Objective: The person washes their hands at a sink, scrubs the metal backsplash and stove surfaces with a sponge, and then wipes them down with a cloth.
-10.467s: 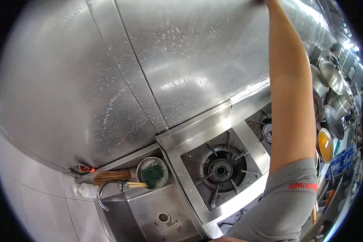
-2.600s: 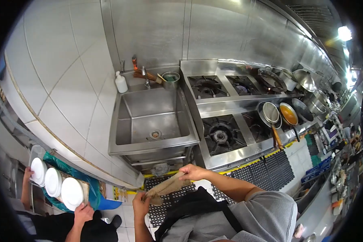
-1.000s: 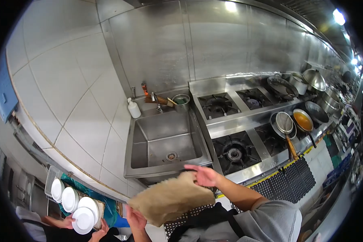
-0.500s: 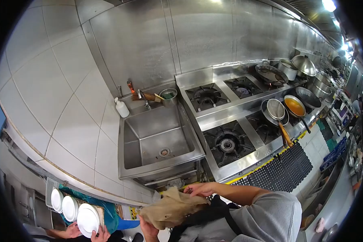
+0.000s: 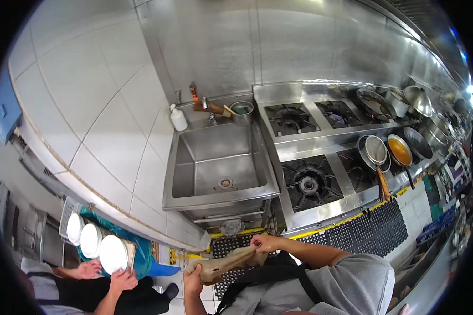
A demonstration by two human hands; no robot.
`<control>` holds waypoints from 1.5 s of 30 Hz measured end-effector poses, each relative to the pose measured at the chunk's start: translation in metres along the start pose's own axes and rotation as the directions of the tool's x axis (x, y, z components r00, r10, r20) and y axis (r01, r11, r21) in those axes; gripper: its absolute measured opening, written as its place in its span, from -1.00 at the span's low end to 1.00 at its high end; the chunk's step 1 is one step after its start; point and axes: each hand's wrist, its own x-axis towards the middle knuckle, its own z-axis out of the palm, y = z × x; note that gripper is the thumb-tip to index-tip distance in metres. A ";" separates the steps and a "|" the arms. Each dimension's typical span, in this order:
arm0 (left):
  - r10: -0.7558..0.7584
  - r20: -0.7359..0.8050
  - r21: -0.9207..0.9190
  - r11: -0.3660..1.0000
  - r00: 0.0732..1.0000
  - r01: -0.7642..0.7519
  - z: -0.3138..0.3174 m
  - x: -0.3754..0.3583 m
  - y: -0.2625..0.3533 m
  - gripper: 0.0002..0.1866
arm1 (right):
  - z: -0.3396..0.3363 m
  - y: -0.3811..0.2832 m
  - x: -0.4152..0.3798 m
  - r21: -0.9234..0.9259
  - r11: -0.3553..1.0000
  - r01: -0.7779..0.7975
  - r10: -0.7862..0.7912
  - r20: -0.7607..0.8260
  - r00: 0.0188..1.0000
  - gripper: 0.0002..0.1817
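A brown cloth (image 5: pixel 220 268) is stretched between my hands, low in front of my body; a small dark spot or hole shows on it. My left hand (image 5: pixel 193 283) closes on its left end, thumb on top. At the other end, my right hand (image 5: pixel 264 243) pinches the cloth near its upper corner. Beyond the hands stands a steel sink (image 5: pixel 222 198) with some bits around its drain. A white pump bottle (image 5: pixel 178 118) and a metal pot (image 5: pixel 242 113) are at the sink's back edge.
A gas stove (image 5: pixel 323 191) adjoins the sink on the right, bearing a strainer (image 5: pixel 376 149) and a pan of orange liquid (image 5: pixel 400 151). Black perforated mats (image 5: pixel 360 231) cover the floor. At left, another person's hands (image 5: pixel 122 280) are by stacked white plates (image 5: pixel 113 255).
The bunched cloth has been pulled out into a longer, narrower strip between my hands. My view has shifted, and the other person's body shows more at the left.
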 end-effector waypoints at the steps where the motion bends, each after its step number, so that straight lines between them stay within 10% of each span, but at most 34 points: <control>1: 0.005 -0.028 0.020 1.000 1.000 -0.004 -0.002 -0.002 0.003 -0.70 | -0.004 -0.001 -0.001 0.003 1.000 -0.003 0.003 -0.022 1.000 -0.67; 10: 0.133 -0.338 0.352 0.936 0.932 -0.006 -0.033 -0.018 -0.012 -0.55 | -0.011 0.003 -0.008 0.575 0.814 -0.082 0.330 -0.341 0.880 -0.87; 12: 0.248 -0.426 0.460 0.887 0.870 -0.028 -0.017 -0.024 -0.011 -0.53 | -0.006 0.021 -0.003 0.210 0.974 -0.087 0.177 -0.462 0.869 -0.92; 16: 0.212 -0.284 0.482 0.875 0.935 -0.052 -0.064 -0.001 -0.062 -0.82 | 0.005 0.009 -0.009 0.235 0.960 -0.152 0.241 -0.417 0.877 -0.94; 20: 0.023 -0.102 0.556 0.830 0.994 0.038 -0.045 -0.023 -0.045 -0.63 | 0.013 -0.019 -0.024 0.167 0.981 -0.104 0.143 -0.247 0.958 -0.82; 23: 0.042 0.059 0.853 0.517 0.997 -0.072 -0.030 -0.043 -0.020 -0.46 | 0.022 -0.010 -0.028 -0.469 0.883 -0.009 -0.059 -0.129 0.990 -0.71; 25: 0.018 0.158 0.970 0.185 0.987 -0.159 -0.044 -0.042 -0.024 -0.52 | 0.020 -0.009 -0.025 -0.475 0.877 -0.072 0.005 -0.140 0.990 -0.71; 29: -0.014 -0.006 0.988 0.151 1.000 0.008 -0.071 -0.033 -0.027 -0.67 | 0.017 -0.011 -0.012 -0.464 0.885 -0.042 -0.062 -0.207 0.976 -0.75; 32: 0.210 0.194 0.871 0.414 0.958 -0.267 -0.072 -0.018 -0.042 -0.68 | 0.020 -0.039 0.006 -0.367 0.930 -0.027 -0.050 -0.199 0.979 -0.72; 33: -0.161 0.056 0.854 0.519 0.985 0.036 -0.061 -0.018 -0.027 -0.60 | 0.026 -0.050 0.012 -0.282 0.958 -0.059 0.004 -0.193 0.981 -0.70; 36: -0.383 0.088 0.656 0.717 0.920 0.236 -0.038 0.003 -0.029 -0.50 | 0.053 -0.070 0.032 -0.226 0.974 -0.020 -0.010 -0.133 0.991 -0.69; 41: -0.373 0.182 0.233 0.915 0.910 0.328 0.043 0.045 0.002 -0.51 | 0.067 -0.123 0.047 -0.179 0.951 0.253 -0.214 0.211 0.954 -0.73; 43: 0.262 0.325 0.637 0.650 0.909 -0.415 0.062 0.069 0.015 -0.62 | 0.043 -0.139 0.057 -0.048 0.948 0.315 -0.293 0.255 0.921 -0.72; 44: 0.270 0.317 0.635 0.652 0.909 -0.415 0.070 0.081 0.025 -0.62 | 0.019 -0.148 0.062 -0.163 0.961 0.224 -0.208 0.107 0.972 -0.69; 45: 0.364 0.361 0.640 0.572 0.858 -0.512 0.082 0.091 0.044 -0.63 | 0.000 -0.135 0.080 0.240 0.968 -0.079 0.066 0.062 0.996 -0.57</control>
